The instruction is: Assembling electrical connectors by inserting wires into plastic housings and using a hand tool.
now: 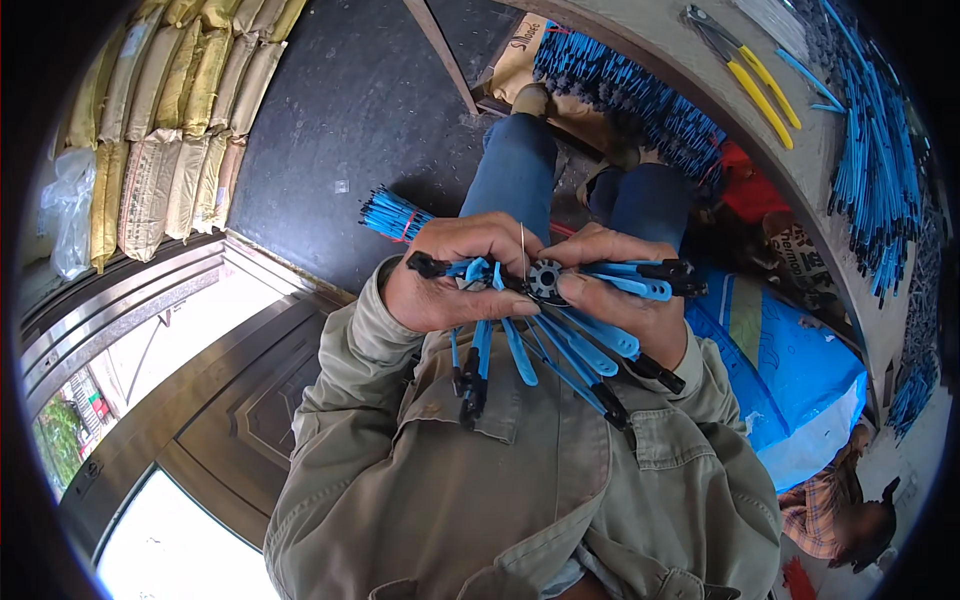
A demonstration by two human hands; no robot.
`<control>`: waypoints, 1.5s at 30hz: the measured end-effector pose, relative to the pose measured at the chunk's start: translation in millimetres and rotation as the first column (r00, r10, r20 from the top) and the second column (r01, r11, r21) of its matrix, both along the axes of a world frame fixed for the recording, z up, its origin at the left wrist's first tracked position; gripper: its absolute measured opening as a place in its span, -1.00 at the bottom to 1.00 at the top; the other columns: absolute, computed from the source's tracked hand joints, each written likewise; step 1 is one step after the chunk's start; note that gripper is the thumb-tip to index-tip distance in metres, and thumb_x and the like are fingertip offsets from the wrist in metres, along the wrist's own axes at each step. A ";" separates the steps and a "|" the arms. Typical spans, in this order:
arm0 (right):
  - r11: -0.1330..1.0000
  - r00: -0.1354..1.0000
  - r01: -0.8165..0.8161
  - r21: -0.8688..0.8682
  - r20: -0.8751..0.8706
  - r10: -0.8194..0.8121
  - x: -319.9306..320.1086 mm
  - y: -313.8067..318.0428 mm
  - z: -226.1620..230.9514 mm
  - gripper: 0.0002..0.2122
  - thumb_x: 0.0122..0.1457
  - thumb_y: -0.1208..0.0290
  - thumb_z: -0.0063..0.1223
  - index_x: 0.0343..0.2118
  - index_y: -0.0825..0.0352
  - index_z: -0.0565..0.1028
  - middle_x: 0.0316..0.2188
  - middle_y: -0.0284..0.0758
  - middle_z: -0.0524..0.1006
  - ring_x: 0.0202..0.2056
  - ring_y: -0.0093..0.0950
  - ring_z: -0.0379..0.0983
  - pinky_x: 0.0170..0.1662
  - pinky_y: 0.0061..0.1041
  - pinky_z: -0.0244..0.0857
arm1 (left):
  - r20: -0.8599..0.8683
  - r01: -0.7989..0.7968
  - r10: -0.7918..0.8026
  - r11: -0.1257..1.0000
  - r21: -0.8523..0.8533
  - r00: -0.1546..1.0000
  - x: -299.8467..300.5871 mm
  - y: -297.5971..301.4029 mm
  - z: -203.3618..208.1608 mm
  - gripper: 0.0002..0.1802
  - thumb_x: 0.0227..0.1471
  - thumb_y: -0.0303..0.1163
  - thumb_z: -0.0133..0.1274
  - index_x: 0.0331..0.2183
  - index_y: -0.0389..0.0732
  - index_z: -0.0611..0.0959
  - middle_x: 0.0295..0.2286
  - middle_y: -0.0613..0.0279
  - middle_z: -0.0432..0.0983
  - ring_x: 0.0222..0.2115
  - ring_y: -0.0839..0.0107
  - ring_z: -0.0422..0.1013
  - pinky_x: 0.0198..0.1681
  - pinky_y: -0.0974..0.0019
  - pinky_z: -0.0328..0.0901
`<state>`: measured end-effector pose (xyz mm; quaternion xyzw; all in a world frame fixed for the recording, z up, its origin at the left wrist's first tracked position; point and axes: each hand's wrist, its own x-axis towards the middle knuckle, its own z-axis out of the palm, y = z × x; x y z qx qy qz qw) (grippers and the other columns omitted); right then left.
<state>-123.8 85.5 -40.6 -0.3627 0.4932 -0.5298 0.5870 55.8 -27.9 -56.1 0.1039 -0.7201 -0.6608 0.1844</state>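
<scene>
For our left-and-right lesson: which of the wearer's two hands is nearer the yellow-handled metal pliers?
Right. The right hand appears below and left of the pliers; the left hand is farther left.

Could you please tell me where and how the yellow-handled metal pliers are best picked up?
Probably around both long yellow handles, from the person's side: the yellow-handled metal pliers lie on the grey ledge, handles toward the person, metal jaws pointing away.

I see slim bright-blue plastic strips [521,358] with black ends and a round notched dark-grey hub [545,282]. The long-sleeved cloth jacket [510,480] is olive-khaki, the denim trousers [515,165] blue. Over there, a loose orange cloth shirt [812,520] shows dark plaid.
</scene>
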 end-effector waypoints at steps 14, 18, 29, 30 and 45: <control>0.999 0.999 -0.016 -0.048 -0.039 0.015 7.0 -0.7 -1.7 -0.88 -0.07 0.59 0.07 -0.41 0.43 0.52 -0.50 -0.37 0.45 -0.42 -0.67 0.36 -0.34 -0.67 0.22 | -0.004 -0.105 0.105 0.994 -0.001 0.994 9.9 12.5 -2.9 -0.76 -0.24 -0.50 0.25 -0.49 -0.28 0.49 -0.46 0.12 0.50 -0.40 0.36 0.48 -0.36 0.36 0.34; 0.993 0.999 -0.036 -0.114 0.010 0.038 6.6 -1.4 -7.1 -0.79 -0.10 0.57 0.15 -0.33 0.43 0.50 -0.47 -0.36 0.45 -0.43 -0.64 0.37 -0.34 -0.65 0.23 | 0.056 -0.137 0.136 0.991 0.006 0.989 15.4 17.9 -1.2 -0.75 -0.23 -0.48 0.25 -0.47 -0.29 0.49 -0.43 0.11 0.51 -0.41 0.38 0.47 -0.36 0.38 0.34; 0.926 0.943 0.082 -0.368 -0.272 -0.192 18.6 2.0 -15.9 -0.58 -0.25 0.42 0.37 -0.27 0.38 0.44 -0.43 -0.30 0.43 -0.40 -0.55 0.39 -0.34 -0.56 0.27 | 0.040 -0.168 0.170 0.984 -0.052 0.985 20.9 22.7 0.5 -0.62 -0.15 -0.52 0.14 -0.18 -0.32 0.56 -0.38 0.07 0.53 -0.37 0.33 0.46 -0.30 0.36 0.32; 0.926 0.943 0.082 -0.368 -0.272 -0.191 18.1 2.5 -16.6 -0.58 -0.25 0.42 0.37 -0.27 0.38 0.44 -0.43 -0.30 0.43 -0.40 -0.55 0.39 -0.34 -0.56 0.27 | 0.040 -0.169 0.171 0.984 -0.051 0.984 20.9 23.4 -0.4 -0.62 -0.15 -0.52 0.14 -0.18 -0.32 0.56 -0.38 0.07 0.53 -0.37 0.33 0.46 -0.30 0.36 0.32; 0.889 0.932 0.005 -0.458 -0.320 -0.170 9.2 4.7 -29.2 -0.58 -0.34 0.37 0.40 -0.36 0.38 0.49 -0.42 -0.27 0.49 -0.42 -0.48 0.42 -0.39 -0.55 0.28 | 0.001 -0.084 0.084 0.996 -0.005 0.996 19.3 23.7 -2.4 -0.56 -0.19 -0.52 0.18 -0.16 -0.33 0.53 -0.34 0.07 0.52 -0.33 0.31 0.46 -0.24 0.36 0.32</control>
